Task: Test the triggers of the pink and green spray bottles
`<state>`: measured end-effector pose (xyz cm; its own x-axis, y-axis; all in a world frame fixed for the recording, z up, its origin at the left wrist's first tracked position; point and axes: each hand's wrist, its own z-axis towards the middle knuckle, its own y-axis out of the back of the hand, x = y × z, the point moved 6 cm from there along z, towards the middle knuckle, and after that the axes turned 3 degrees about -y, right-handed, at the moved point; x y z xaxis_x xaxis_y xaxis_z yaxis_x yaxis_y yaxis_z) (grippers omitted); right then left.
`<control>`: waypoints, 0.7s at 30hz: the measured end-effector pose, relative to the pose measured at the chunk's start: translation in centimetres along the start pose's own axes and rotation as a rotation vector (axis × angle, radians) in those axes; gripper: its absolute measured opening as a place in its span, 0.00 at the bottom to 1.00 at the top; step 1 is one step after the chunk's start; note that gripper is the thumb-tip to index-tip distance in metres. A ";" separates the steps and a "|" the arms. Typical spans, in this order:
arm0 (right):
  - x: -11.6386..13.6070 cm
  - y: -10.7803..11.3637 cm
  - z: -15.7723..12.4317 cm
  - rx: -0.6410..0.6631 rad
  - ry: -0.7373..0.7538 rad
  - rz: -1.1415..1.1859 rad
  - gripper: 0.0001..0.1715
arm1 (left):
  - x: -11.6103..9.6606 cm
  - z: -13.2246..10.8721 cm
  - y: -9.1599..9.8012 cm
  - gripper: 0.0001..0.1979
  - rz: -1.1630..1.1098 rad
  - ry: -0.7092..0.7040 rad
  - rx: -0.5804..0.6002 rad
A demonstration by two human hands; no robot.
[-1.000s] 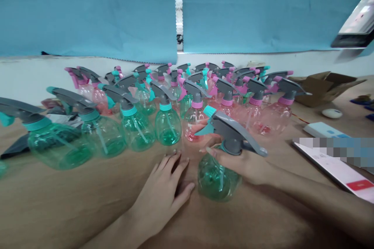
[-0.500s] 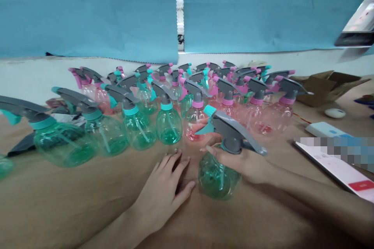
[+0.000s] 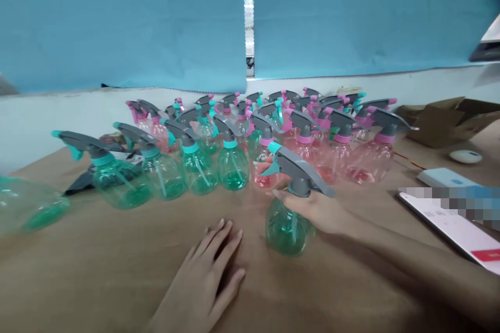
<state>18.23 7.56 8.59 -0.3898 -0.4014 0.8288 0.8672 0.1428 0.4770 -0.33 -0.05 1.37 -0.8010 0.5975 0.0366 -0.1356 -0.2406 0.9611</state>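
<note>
My right hand (image 3: 316, 210) is wrapped round the neck of a green spray bottle (image 3: 288, 231) with a grey and turquoise trigger head. That bottle stands upright, or nearly so, just in front of the others. Palm down on the wooden table (image 3: 117, 265), my left hand (image 3: 207, 270) lies with its fingers apart and holds nothing. Beyond my hands, several green spray bottles (image 3: 234, 169) with turquoise collars stand in a row on the left. Several pink spray bottles (image 3: 373, 158) continue the row to the right, and more bottles crowd behind them.
A phone (image 3: 449, 229) and a white box (image 3: 449, 178) lie on the right, partly blurred out. Past them are a white computer mouse (image 3: 465, 156) and an open cardboard box (image 3: 445, 119). At the left edge sits a green bottle (image 3: 39, 205). Blue curtains (image 3: 128, 21) hang behind.
The view has swung left, so more of the left-hand bottle shows. My left hand has drawn back toward me, away from the held bottle. My right hand keeps its grip.
</note>
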 end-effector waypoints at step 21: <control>0.0 0.0 -0.1 -0.006 0.096 0.064 0.27 | -0.2 -6.1 -0.3 0.27 0.069 0.218 -0.134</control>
<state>18.22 7.44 8.56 -0.3023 -0.4765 0.8256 0.8913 0.1659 0.4221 -3.64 -4.78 -0.60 -0.9157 0.4010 0.0266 -0.1410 -0.3827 0.9131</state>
